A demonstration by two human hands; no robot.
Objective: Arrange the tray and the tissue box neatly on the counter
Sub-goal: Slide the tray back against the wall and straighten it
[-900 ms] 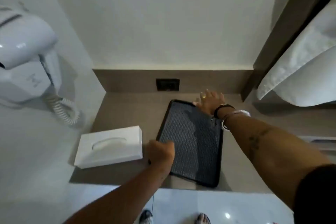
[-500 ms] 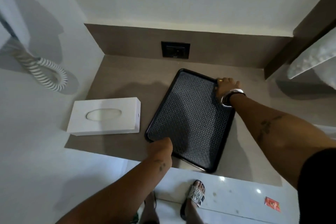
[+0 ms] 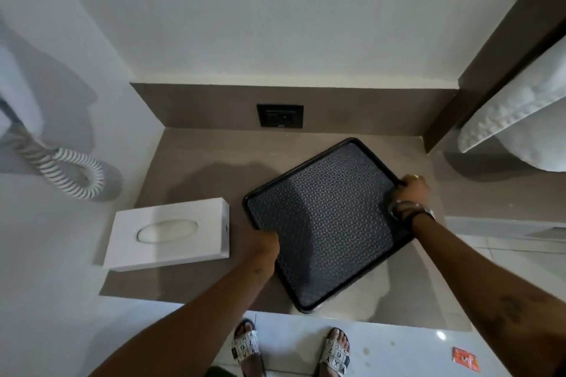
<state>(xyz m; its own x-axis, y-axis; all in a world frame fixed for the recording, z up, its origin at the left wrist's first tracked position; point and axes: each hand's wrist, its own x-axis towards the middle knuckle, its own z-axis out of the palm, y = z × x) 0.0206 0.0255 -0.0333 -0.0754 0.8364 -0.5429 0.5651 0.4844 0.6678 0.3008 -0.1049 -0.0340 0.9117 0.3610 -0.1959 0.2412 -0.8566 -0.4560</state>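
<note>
A black patterned tray (image 3: 324, 220) sits skewed on the brown counter (image 3: 190, 168), its near corner reaching the counter's front edge. My left hand (image 3: 263, 246) grips the tray's near-left rim. My right hand (image 3: 412, 190), with bracelets on the wrist, grips the rim at the tray's right corner. A white tissue box (image 3: 168, 232) with an oval slot lies flat on the counter left of the tray, apart from it and untouched.
A dark wall socket (image 3: 280, 116) is set in the backsplash behind the tray. A coiled white cord (image 3: 70, 174) hangs on the left wall. White towels (image 3: 520, 119) hang at the right. My sandalled feet (image 3: 245, 346) and a small red packet (image 3: 465, 360) are on the floor below.
Both hands have turned the tray clockwise, so it now lies more diagonal, with its near corner closer to the front edge. The tissue box has not moved. The camera has tilted down.
</note>
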